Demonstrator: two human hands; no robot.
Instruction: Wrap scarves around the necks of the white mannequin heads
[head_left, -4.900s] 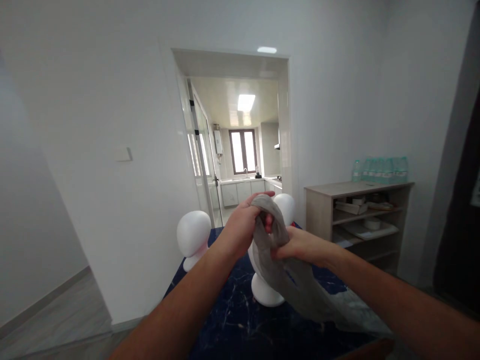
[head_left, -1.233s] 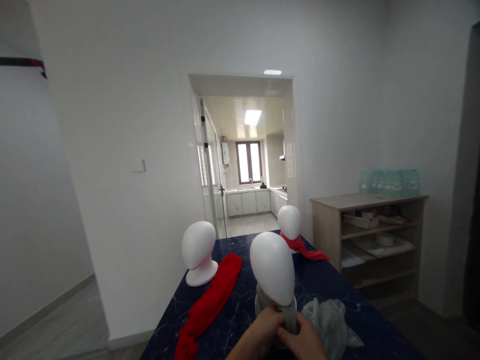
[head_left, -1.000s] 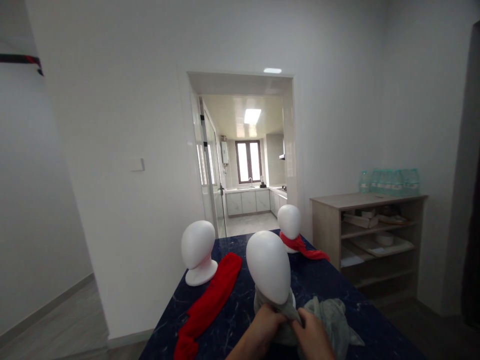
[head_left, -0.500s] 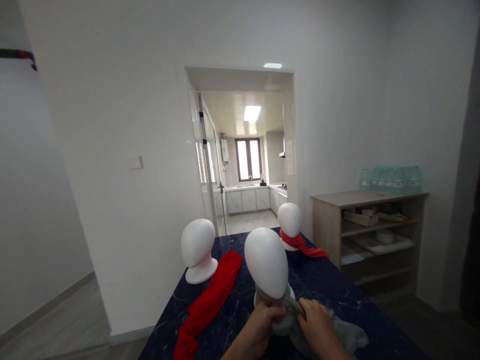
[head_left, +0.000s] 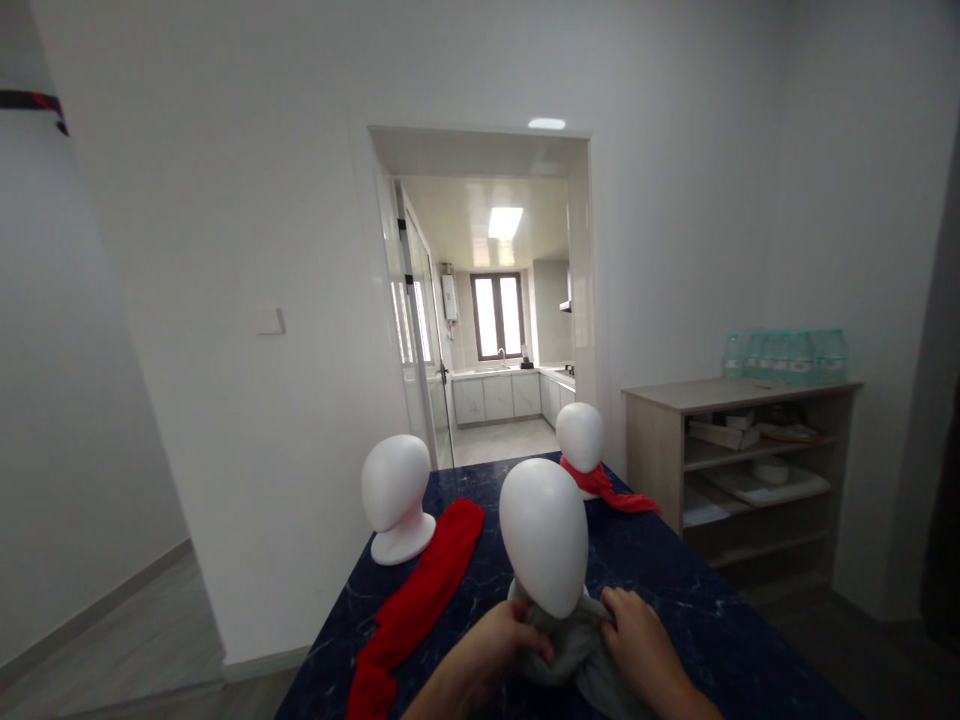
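In the head view, both bare hands work at the neck of the near dummy head point(head_left: 544, 540), which stands on a dark blue table point(head_left: 660, 580) with pale veins; the grey scarf point(head_left: 566, 655) lies about that neck, just below the chin end of the head, with folds gathered at the front and a length hanging down to the lower edge of the view; the left hand point(head_left: 499, 635) is at the left side of the neck, its fingers curled and closed on the grey scarf, though the tips are partly hidden in the cloth; the right hand point(head_left: 637, 640) is on the other side, its fingers bent and pinching the cloth near the neck; the two hands are apart, with bunched cloth between them.

Farther back on the left, the second dummy head point(head_left: 395, 490) stands upright on its round base, its neck bare; a long red scarf point(head_left: 424, 605) lies on the table just beside it, running toward the near edge; at the far right corner, the third dummy head point(head_left: 580, 436) has a red cloth point(head_left: 604, 487) around its neck, one end trailing to the right across the table; beyond, a wooden shelf point(head_left: 652, 450) bears a row of water bottles point(head_left: 795, 357); a doorway opens onto a kitchen with a window point(head_left: 498, 316).
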